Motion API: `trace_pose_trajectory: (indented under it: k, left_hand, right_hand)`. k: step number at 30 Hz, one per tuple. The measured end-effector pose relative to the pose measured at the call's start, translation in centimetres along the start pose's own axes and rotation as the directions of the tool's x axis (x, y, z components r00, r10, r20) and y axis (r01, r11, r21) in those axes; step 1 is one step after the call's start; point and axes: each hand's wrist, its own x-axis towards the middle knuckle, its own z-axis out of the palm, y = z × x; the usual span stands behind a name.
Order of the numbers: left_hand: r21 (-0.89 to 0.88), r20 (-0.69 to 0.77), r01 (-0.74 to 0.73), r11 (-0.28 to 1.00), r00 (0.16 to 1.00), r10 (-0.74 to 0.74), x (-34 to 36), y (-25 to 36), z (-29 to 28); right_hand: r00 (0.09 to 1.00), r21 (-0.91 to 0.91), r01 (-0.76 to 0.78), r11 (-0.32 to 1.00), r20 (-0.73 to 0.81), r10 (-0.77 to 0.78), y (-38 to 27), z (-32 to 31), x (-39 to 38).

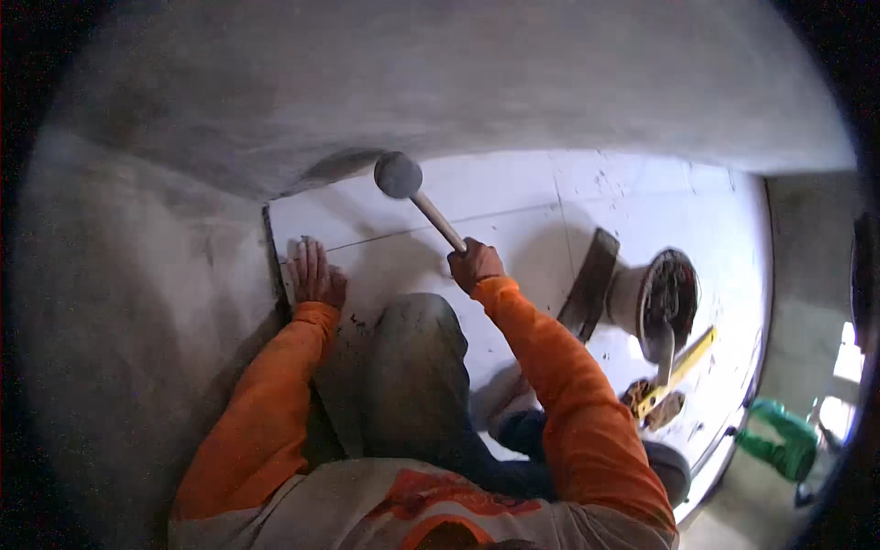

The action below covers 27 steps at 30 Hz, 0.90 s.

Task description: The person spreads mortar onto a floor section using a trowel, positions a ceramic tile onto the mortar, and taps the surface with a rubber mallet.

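Note:
My right hand [475, 266] grips the wooden handle of a mallet [397, 174] with a round grey head, held above the white floor tiles [509, 183]. My left hand [316, 275] lies on the tiles at the left edge near the wall, palm down with fingers stretched out. Right of my right hand are a dark flat board or float [587, 284] and a bucket [628, 293] of grey material with a tool handle over its rim. A yellow level [683, 362] lies behind the bucket, among brown crumpled items [665, 412].
Grey plastered walls [147, 321] border the tiles at the left and along the far side. My knee [412, 367] is between my arms. A green container [775, 440] stands at the lower right, beyond the tiled surface's edge.

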Motion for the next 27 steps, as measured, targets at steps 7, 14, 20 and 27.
trace_pose_trajectory:
  k: [7,14,20,27]
  left_hand:
    - [-0.164,0.023,-0.256,0.953,0.965,0.263,1.5,1.4,-1.8]
    - [-0.162,0.037,-0.27,0.949,0.96,0.279,0.3,1.2,-0.6]
    - [-0.197,0.05,-0.219,0.956,0.971,0.233,0.4,0.5,-0.6]
    - [0.038,-0.065,0.22,0.975,0.974,-0.217,-0.7,0.7,1.1]
  right_hand:
    - [0.984,0.051,-0.117,0.992,-0.131,0.123,5.5,-0.8,-1.0]
    - [0.969,0.094,-0.158,0.983,-0.178,0.173,7.9,-0.9,-0.8]
    - [0.975,0.062,-0.196,0.979,-0.096,0.201,6.9,-2.1,-0.8]
    - [0.931,-0.176,-0.36,0.916,-0.012,0.364,15.5,-8.5,2.4]
